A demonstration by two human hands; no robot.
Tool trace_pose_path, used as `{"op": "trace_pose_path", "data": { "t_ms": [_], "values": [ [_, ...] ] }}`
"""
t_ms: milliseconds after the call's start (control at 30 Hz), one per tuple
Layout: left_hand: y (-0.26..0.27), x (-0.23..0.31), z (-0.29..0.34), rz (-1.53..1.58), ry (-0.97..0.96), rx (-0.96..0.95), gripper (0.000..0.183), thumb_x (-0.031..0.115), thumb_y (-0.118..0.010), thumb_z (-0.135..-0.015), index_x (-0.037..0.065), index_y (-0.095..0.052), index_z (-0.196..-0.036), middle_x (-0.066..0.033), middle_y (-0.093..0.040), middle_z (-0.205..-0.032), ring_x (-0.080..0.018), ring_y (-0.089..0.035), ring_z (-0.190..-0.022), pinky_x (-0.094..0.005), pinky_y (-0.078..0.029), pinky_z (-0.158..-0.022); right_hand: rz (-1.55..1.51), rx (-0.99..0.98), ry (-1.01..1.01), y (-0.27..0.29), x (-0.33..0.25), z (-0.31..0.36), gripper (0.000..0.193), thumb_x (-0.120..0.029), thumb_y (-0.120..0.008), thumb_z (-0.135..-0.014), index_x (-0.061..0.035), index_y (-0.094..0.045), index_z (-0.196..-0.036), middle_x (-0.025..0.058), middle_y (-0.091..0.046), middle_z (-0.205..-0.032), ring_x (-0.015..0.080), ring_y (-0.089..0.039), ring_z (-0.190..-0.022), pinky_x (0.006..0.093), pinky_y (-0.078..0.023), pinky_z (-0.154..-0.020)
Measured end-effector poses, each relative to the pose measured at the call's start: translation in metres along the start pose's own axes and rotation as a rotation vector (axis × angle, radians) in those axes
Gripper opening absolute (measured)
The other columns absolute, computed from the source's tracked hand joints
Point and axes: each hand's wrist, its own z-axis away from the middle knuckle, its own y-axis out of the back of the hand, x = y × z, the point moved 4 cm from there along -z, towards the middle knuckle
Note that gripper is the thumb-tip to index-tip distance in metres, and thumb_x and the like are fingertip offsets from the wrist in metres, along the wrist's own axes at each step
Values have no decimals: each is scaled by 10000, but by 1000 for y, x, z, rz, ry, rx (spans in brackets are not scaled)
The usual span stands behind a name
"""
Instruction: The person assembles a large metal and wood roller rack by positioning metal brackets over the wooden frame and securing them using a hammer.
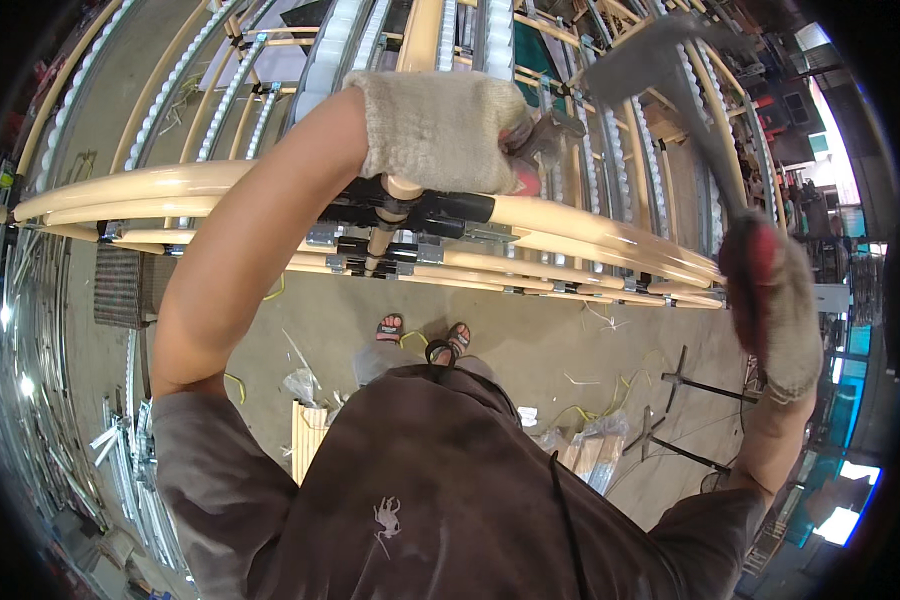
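Note:
My left hand, in a knitted glove with red on the fingers, reaches over the front rail of a rack built of cream-coloured pipes. Its fingers are closed around a small grey metal fitting just above the rail. In my right hand, gloved the same way, a dark hammer is gripped by its handle. The hammer is raised at the right, its head blurred and level with the rack's roller tracks. Black pipe joints sit on the rail below my left wrist.
White roller tracks run away from me across the rack. On the floor lie metal profiles, cream pipes, plastic-wrapped pieces and black cross-shaped stands. A dark woven box stands at the left below the rack.

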Motion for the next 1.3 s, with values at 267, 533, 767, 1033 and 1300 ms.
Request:
{"op": "trace_pose_path", "data": {
  "t_ms": [267,533,767,1033,1300],
  "values": [
    [0,9,5,8,46,-60,486,427,-743,-786,-25,-666,-949,-195,-652,-847,-287,-651,-796,-374,-508,-720,178,-33,101,-25,14,11,498,-434,-504,-1010,-16,-541,-1278,-15,-592,-825,29,-483,-633,187,-380,-536],
    [1,14,1,58,38,-104,422,397,-715,-804,-10,-673,-909,-187,-652,-832,-278,-622,-687,-391,-491,-652,-489,-10,232,13,2,9,480,-458,-494,-1001,-42,-535,-1236,24,-596,-982,82,-570,-816,213,-455,-705],
    [5,26,-6,-39,-74,-25,471,436,-609,-845,-1,-669,-1010,-210,-691,-862,-327,-681,-813,-433,-507,-734,-238,127,-17,8,13,28,635,-634,-403,-964,-24,-579,-971,-33,-442,-526,44,-365,-392,217,-253,-378],
    [11,-15,27,832,-76,753,313,159,-624,-934,-56,-616,-1161,-138,-687,-1027,-212,-659,-914,-342,-511,-862,-805,1077,255,24,171,101,583,-634,-456,-942,-61,-555,-985,2,-459,-583,106,-399,-408,249,-323,-325],
    [24,-47,105,1214,-544,1097,575,361,-577,-936,-55,-493,-1324,-213,-567,-1255,-364,-540,-1184,-470,-443,-998,-1074,1138,-197,-20,301,147,501,-600,-472,-955,-107,-547,-902,-9,-461,-543,118,-395,-367,257,-292,-295]
  ]
}}
